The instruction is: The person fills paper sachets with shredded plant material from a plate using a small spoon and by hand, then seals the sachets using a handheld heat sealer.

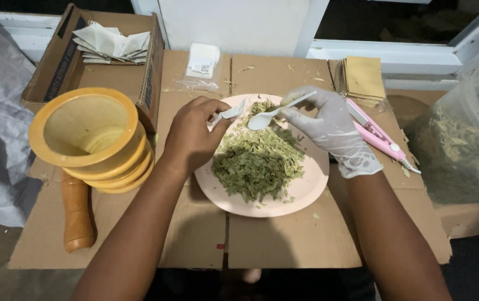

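Biggest risk we see: the white plastic spoon (pixel 267 117) is pinched way out at its handle end by our gloved right hand (pixel 334 131), so a wobble could tip flakes onto the cardboard (pixel 284 239). Our bare left hand (pixel 192 136) is closed on a small white sachet (pixel 229 113), just left of the spoon bowl. Both hover over the far edge of the dried leaves (pixel 259 161) on the pink plate (pixel 306 192).

A makeshift home packing spot: flattened cardboard (pixel 195 234) on the floor beside a window frame (pixel 395 56).
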